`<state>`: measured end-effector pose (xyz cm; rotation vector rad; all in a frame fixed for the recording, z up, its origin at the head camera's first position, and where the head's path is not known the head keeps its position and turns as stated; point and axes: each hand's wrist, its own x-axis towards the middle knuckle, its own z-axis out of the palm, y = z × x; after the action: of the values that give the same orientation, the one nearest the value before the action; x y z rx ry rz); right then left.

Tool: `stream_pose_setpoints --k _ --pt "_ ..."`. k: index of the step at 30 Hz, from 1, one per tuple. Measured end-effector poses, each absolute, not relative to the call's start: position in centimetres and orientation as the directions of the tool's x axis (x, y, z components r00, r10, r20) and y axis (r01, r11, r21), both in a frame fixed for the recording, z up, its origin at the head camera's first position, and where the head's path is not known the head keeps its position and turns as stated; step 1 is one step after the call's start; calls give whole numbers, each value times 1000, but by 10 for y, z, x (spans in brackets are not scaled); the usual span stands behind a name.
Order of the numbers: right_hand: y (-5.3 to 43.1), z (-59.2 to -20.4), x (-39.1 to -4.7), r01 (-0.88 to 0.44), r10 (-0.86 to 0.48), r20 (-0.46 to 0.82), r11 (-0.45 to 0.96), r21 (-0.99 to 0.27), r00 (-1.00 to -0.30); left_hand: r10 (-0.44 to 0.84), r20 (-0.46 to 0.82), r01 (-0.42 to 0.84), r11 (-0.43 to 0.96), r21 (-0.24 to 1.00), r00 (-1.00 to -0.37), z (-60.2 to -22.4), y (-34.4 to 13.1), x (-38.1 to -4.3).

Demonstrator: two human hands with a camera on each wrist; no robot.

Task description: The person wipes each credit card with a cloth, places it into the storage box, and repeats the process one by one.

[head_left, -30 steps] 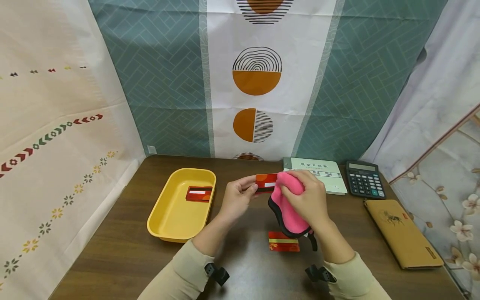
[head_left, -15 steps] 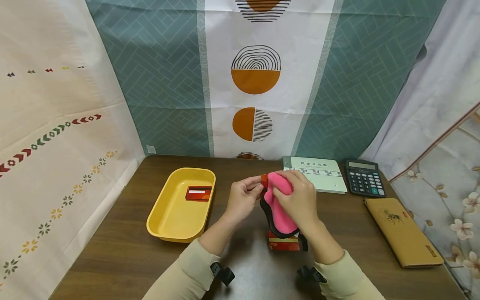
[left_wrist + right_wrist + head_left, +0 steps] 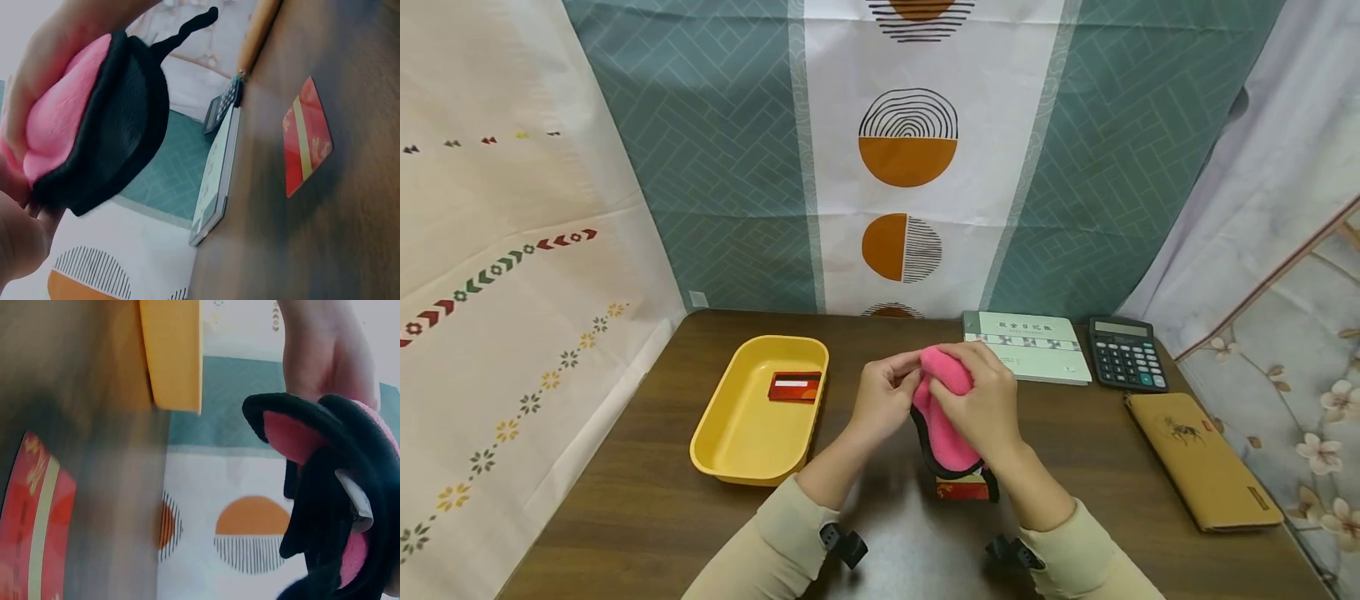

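My right hand point(image 3: 985, 404) grips a folded pink plush cloth piece point(image 3: 946, 435) with black edging and a black strap. At its left edge, my left hand point(image 3: 882, 402) has thumb and fingers pinched together; the red card it held is hidden by the plush. In the right wrist view, the black-edged folds point(image 3: 369, 462) gape apart and a white tag point(image 3: 356, 497) shows. Below the hands, a red card point(image 3: 306, 137) with a gold stripe lies flat on the table, partly covered by the plush in the head view.
A yellow tray point(image 3: 752, 454) on the left holds a red card or cards point(image 3: 794, 387) against its right side. At the back right are a pale green ledger point(image 3: 1037, 362) and a black calculator point(image 3: 1129, 357). A tan wallet point(image 3: 1206, 462) lies along the right edge.
My right hand has moved left with the pink plush toward the left fingers. The red card between the hands has gone from view behind or inside the plush.
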<state>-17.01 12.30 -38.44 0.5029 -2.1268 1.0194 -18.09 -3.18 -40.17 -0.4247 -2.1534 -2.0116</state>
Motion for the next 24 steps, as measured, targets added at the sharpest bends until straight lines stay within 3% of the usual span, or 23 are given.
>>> stream_pose_setpoints --k 7,16,24 --pt "137 -388 -176 -528 32 740 680 -509 -672 76 268 271 35 962 -961 -400 -43 -178" --pt "113 -397 -168 -651 -30 810 613 -448 -585 53 296 300 75 951 -954 -403 -31 -176" --pt "138 -398 -175 -580 27 783 656 -483 -621 35 257 258 25 966 -966 -403 -46 -171"
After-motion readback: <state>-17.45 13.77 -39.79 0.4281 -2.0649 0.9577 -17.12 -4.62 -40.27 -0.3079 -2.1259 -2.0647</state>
